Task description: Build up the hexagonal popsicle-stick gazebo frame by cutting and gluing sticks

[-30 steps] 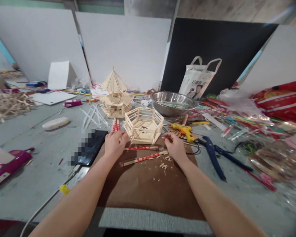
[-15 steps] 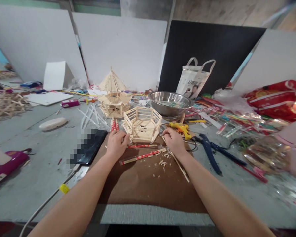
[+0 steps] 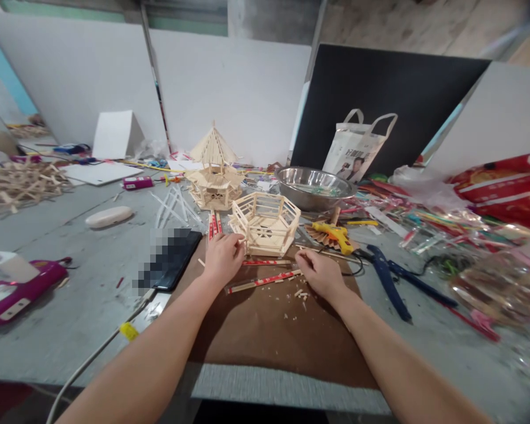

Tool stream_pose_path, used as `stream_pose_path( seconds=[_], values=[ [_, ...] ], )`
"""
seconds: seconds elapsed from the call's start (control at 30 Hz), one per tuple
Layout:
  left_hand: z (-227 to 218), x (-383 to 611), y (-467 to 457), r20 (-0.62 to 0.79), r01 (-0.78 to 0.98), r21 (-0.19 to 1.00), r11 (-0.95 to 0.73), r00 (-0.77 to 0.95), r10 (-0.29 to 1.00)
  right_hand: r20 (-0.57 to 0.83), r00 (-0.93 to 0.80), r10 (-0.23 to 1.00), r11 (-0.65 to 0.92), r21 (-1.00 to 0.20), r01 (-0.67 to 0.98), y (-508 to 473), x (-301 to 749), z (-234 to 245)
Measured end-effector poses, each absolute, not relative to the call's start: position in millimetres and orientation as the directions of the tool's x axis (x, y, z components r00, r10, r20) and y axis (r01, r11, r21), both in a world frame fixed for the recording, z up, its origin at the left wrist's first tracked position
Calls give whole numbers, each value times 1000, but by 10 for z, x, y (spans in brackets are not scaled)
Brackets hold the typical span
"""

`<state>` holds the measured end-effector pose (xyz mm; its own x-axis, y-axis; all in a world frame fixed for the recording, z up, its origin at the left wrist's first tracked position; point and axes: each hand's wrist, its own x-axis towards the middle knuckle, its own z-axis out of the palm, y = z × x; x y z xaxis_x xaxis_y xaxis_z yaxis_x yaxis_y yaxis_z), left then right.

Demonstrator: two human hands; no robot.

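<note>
An openwork hexagonal frame of thin wooden sticks stands on the brown mat. My left hand is at its lower left side, fingers curled and thumb tip close to the frame; whether it grips the frame is hidden. My right hand rests at the front right of the frame, apart from it, with fingers closed; anything inside them is hidden. Between the hands lie chopsticks in red-printed wrappers, with several short stick offcuts nearby. Behind stands a wooden stick pavilion with a pointed roof.
Right of the mat are a yellow glue gun and blue-handled pliers. A steel bowl and a white bag stand behind. On the left lie a phone, a white oval case and a purple power strip.
The view has swung slightly left. My right hand has drawn a little toward me, and the long stick beneath it no longer shows. My left hand stays by the frame.
</note>
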<state>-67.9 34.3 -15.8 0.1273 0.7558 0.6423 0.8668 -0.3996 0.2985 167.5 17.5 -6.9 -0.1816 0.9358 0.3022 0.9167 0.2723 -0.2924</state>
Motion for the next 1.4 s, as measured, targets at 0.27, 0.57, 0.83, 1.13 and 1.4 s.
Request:
stream_pose_path(
  seconds=[0.27, 0.57, 0.83, 1.13, 1.4],
  values=[
    [-176, -702, 360, 649, 885, 243, -398, 156, 745, 288, -501, 816, 549, -118, 828, 191, 1655, -114],
    [-149, -706, 352, 624, 896, 199, -397, 197, 756, 247, -598, 762, 633, -92, 769, 216, 1664, -147],
    [-112, -682, 320, 580, 893, 179, -412, 243, 778, 233, -611, 757, 643, -95, 760, 210, 1673, -139],
    [-97, -637, 289, 506, 857, 166, -488, 351, 788, 233, -615, 754, 648, -103, 755, 209, 1673, -145],
    [-122, -630, 291, 450, 819, 172, -548, 429, 783, 225, -613, 757, 645, -111, 756, 189, 1680, -121]
  ],
)
